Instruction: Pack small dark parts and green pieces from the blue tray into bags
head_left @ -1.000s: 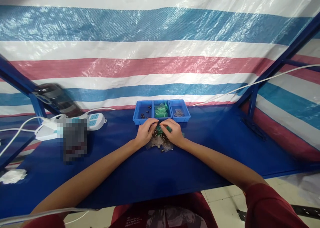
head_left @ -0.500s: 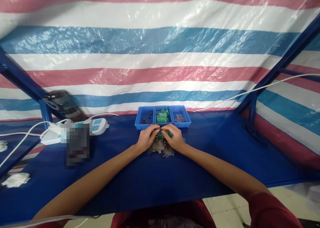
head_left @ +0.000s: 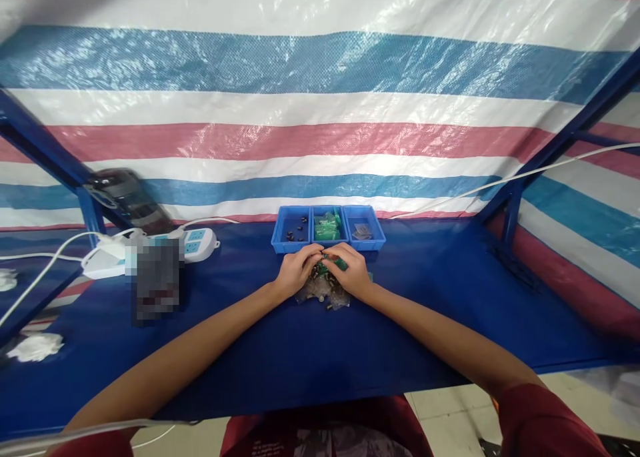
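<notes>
My left hand (head_left: pixel 294 271) and my right hand (head_left: pixel 351 270) meet at the middle of the blue table (head_left: pixel 310 350), fingers curled and pinched together over a small green part (head_left: pixel 334 263) between them. Below the hands lies a heap of clear plastic bags with small dark parts (head_left: pixel 323 291). Just beyond the fingers stands a row of three blue bins: the left bin (head_left: pixel 291 229) holds a few dark pieces, the middle bin (head_left: pixel 327 226) green parts, the right bin (head_left: pixel 363 228) small grey pieces.
A white power strip (head_left: pixel 196 243) with white cables lies at the left, next to a blurred dark block (head_left: pixel 156 278) and a dark device (head_left: pixel 127 200). Crumpled white tissue (head_left: pixel 36 347) sits at the far left. A striped tarpaulin (head_left: pixel 320 110) and blue frame posts (head_left: pixel 510 210) close off the back.
Both hands stay together over the heap, working the small green part. Only the camera view has shifted slightly up and down.
</notes>
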A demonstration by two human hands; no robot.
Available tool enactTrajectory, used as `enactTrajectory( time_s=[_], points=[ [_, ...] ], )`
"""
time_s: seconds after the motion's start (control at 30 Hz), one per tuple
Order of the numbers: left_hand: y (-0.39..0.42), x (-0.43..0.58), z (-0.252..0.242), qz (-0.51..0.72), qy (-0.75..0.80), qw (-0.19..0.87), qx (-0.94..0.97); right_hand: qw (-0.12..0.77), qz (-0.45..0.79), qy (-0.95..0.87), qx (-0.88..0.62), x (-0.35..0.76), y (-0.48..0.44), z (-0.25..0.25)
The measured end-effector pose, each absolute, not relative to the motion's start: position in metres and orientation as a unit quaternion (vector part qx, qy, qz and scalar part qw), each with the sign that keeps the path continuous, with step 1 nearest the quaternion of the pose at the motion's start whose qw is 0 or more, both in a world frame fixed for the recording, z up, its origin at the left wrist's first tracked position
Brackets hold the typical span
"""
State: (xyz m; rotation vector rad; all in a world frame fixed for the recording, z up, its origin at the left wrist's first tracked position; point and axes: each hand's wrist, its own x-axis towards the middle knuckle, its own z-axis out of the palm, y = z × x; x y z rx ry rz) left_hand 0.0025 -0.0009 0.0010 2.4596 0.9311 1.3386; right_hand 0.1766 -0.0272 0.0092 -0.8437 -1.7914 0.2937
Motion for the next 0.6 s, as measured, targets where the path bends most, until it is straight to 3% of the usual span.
enactTrajectory(
  time_s=[0.6],
  points=[
    [-0.006, 0.005, 0.018, 0.473, 0.28, 0.071, 0.832, 0.547, 0.123, -0.742, -0.368, 0.177, -0.027, 0.006]
  ],
)
